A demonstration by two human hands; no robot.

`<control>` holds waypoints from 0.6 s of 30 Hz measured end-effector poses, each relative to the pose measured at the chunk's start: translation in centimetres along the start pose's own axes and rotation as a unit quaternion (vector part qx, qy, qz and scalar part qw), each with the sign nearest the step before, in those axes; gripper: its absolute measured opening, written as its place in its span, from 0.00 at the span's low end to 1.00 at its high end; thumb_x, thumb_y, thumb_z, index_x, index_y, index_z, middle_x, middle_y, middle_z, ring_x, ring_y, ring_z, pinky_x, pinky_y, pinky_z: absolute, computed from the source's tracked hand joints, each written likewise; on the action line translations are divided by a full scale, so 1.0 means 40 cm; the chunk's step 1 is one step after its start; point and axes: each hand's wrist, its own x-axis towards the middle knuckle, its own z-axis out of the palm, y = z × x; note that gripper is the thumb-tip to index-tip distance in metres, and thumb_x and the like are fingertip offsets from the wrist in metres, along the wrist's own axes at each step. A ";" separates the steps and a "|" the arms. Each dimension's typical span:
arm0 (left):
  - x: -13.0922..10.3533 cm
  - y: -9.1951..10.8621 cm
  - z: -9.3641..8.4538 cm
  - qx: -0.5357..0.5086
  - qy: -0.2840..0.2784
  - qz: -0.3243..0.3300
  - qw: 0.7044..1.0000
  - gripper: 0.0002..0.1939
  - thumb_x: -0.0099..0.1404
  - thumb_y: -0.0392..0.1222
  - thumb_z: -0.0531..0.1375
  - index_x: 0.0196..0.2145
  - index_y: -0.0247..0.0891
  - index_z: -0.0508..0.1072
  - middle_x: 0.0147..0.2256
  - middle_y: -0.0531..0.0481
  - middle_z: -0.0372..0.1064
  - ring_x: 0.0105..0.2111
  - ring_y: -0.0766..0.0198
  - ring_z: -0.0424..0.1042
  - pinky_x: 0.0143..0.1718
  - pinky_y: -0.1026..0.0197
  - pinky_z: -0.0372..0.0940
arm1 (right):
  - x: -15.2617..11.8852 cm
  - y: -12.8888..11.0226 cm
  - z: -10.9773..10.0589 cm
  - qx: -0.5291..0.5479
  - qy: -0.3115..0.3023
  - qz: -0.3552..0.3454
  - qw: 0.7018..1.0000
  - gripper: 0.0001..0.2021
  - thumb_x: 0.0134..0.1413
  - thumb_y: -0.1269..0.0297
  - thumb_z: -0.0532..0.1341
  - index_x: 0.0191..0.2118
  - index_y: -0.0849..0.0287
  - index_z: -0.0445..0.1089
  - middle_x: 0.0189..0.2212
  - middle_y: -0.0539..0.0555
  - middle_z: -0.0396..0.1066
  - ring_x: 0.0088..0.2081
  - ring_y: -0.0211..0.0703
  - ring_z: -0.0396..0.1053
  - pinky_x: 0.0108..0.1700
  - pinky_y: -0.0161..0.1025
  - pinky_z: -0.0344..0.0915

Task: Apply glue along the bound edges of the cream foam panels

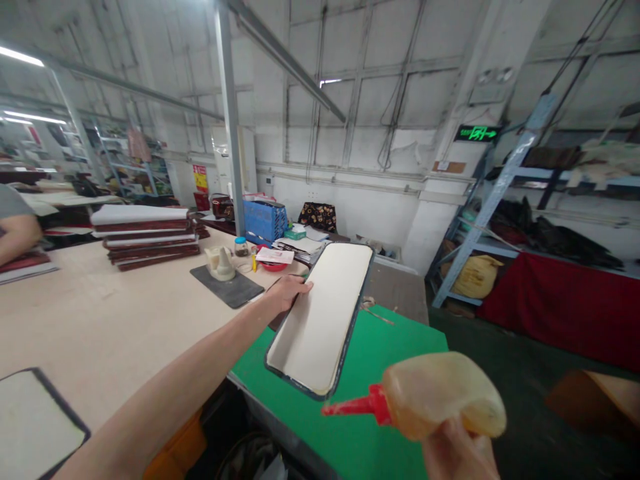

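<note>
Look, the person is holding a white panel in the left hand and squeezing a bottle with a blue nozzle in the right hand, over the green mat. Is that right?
Nearly. The bottle's nozzle is red, not blue; the head view shows it. The rest holds: the left hand holds the white panel by its edge, the right hand has the bottle in its grip, and both are over the green mat.

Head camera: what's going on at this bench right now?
A person's left hand holds a long cream panel with a dark rim tilted up over a green mat. The right hand grips a yellowish squeeze bottle, its red nozzle pointing at the panel's near end, not clearly touching. A similar panel lies at lower left, and stacked boards sit farther back on the table.
</note>
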 end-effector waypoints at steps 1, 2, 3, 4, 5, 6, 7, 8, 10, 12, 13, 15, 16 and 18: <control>-0.007 -0.009 0.000 -0.001 0.006 0.003 1.000 0.18 0.36 0.41 0.73 0.21 0.33 0.69 0.19 0.50 0.72 0.20 0.61 0.70 0.27 0.60 0.64 | 0.015 -0.014 0.021 0.012 0.015 -0.027 0.999 0.18 0.33 0.60 0.73 0.35 0.55 0.73 0.31 0.53 0.74 0.31 0.45 0.72 0.34 0.38 0.71; -0.018 -0.020 0.001 -0.001 0.010 0.004 1.000 0.18 0.36 0.42 0.72 0.22 0.33 0.70 0.19 0.49 0.72 0.20 0.61 0.70 0.26 0.60 0.64 | 0.037 -0.026 0.044 0.026 0.029 -0.061 0.997 0.17 0.34 0.59 0.73 0.35 0.56 0.73 0.32 0.53 0.74 0.32 0.43 0.72 0.36 0.37 0.70; -0.033 -0.032 0.004 -0.001 0.013 0.006 1.000 0.18 0.36 0.43 0.72 0.23 0.32 0.71 0.19 0.48 0.72 0.20 0.60 0.71 0.25 0.60 0.63 | 0.063 -0.035 0.067 0.036 0.031 -0.094 0.994 0.17 0.34 0.59 0.72 0.34 0.56 0.73 0.32 0.52 0.74 0.34 0.42 0.72 0.38 0.36 0.70; -0.051 -0.043 0.007 -0.001 0.014 0.009 1.000 0.18 0.36 0.44 0.72 0.24 0.32 0.72 0.20 0.48 0.73 0.21 0.60 0.71 0.25 0.61 0.63 | 0.093 -0.040 0.088 0.041 0.030 -0.122 0.991 0.16 0.33 0.60 0.73 0.33 0.57 0.73 0.33 0.52 0.74 0.36 0.42 0.71 0.40 0.36 0.69; -0.071 -0.053 0.011 -0.002 0.014 0.013 1.000 0.19 0.36 0.45 0.71 0.24 0.32 0.72 0.20 0.48 0.73 0.21 0.60 0.71 0.25 0.61 0.63 | 0.123 -0.039 0.107 0.043 0.031 -0.142 0.988 0.17 0.32 0.61 0.73 0.32 0.57 0.72 0.32 0.51 0.74 0.37 0.42 0.71 0.41 0.37 0.68; -0.092 -0.062 0.016 -0.002 0.015 0.018 1.000 0.19 0.37 0.45 0.71 0.25 0.31 0.73 0.21 0.47 0.73 0.21 0.60 0.71 0.24 0.62 0.62 | 0.152 -0.034 0.123 0.042 0.031 -0.154 0.987 0.18 0.30 0.62 0.73 0.32 0.58 0.72 0.32 0.51 0.73 0.37 0.42 0.70 0.43 0.38 0.68; -0.112 -0.068 0.021 -0.002 0.014 0.023 1.000 0.20 0.37 0.46 0.71 0.26 0.31 0.73 0.22 0.47 0.74 0.21 0.60 0.71 0.24 0.62 0.62 | 0.179 -0.025 0.135 0.041 0.033 -0.160 0.986 0.19 0.29 0.63 0.74 0.33 0.58 0.72 0.32 0.51 0.73 0.37 0.42 0.70 0.44 0.39 0.67; -0.132 -0.072 0.025 -0.001 0.012 0.028 1.000 0.20 0.38 0.46 0.70 0.27 0.31 0.74 0.23 0.46 0.74 0.21 0.61 0.71 0.24 0.63 0.62 | 0.202 -0.012 0.144 0.041 0.033 -0.161 0.985 0.20 0.29 0.64 0.74 0.34 0.59 0.71 0.33 0.51 0.73 0.37 0.42 0.70 0.45 0.40 0.67; -0.167 -0.071 0.031 -0.002 0.001 0.036 0.999 0.19 0.40 0.46 0.70 0.29 0.30 0.75 0.25 0.45 0.75 0.22 0.61 0.72 0.24 0.63 0.62 | 0.234 0.014 0.155 0.040 0.030 -0.162 0.986 0.24 0.28 0.64 0.74 0.37 0.59 0.71 0.35 0.52 0.73 0.38 0.42 0.70 0.47 0.42 0.66; -0.194 -0.062 0.033 -0.012 -0.006 0.039 0.999 0.18 0.42 0.44 0.68 0.30 0.30 0.76 0.26 0.44 0.76 0.23 0.61 0.72 0.25 0.63 0.63 | 0.250 0.036 0.160 0.041 0.020 -0.160 0.986 0.26 0.28 0.63 0.74 0.40 0.59 0.70 0.37 0.52 0.72 0.40 0.43 0.70 0.48 0.44 0.66; -0.204 -0.055 0.031 -0.019 -0.008 0.038 0.999 0.16 0.43 0.43 0.68 0.30 0.30 0.76 0.27 0.44 0.76 0.24 0.61 0.73 0.27 0.63 0.63 | 0.254 0.045 0.162 0.041 0.018 -0.159 0.986 0.27 0.28 0.63 0.74 0.41 0.59 0.69 0.38 0.52 0.72 0.40 0.43 0.70 0.49 0.44 0.65; -0.221 -0.041 0.023 -0.028 -0.021 0.039 0.999 0.15 0.44 0.41 0.67 0.31 0.31 0.77 0.27 0.45 0.76 0.26 0.60 0.73 0.29 0.63 0.64 | 0.256 0.057 0.164 0.041 0.016 -0.152 0.987 0.27 0.29 0.62 0.74 0.42 0.59 0.69 0.37 0.52 0.72 0.40 0.44 0.70 0.48 0.43 0.66; -0.226 -0.035 0.016 -0.029 -0.036 0.041 0.998 0.15 0.43 0.39 0.67 0.32 0.31 0.77 0.28 0.45 0.76 0.27 0.60 0.73 0.30 0.62 0.64 | 0.253 0.063 0.164 0.040 0.017 -0.147 0.988 0.27 0.30 0.62 0.73 0.41 0.59 0.69 0.37 0.52 0.72 0.40 0.43 0.70 0.47 0.42 0.67; -0.232 -0.028 -0.003 -0.029 -0.067 0.046 0.996 0.18 0.43 0.37 0.67 0.35 0.31 0.77 0.29 0.45 0.76 0.28 0.58 0.74 0.31 0.62 0.64 | 0.242 0.078 0.162 0.035 0.018 -0.136 0.990 0.25 0.31 0.61 0.73 0.40 0.59 0.69 0.36 0.53 0.72 0.39 0.44 0.70 0.44 0.40 0.68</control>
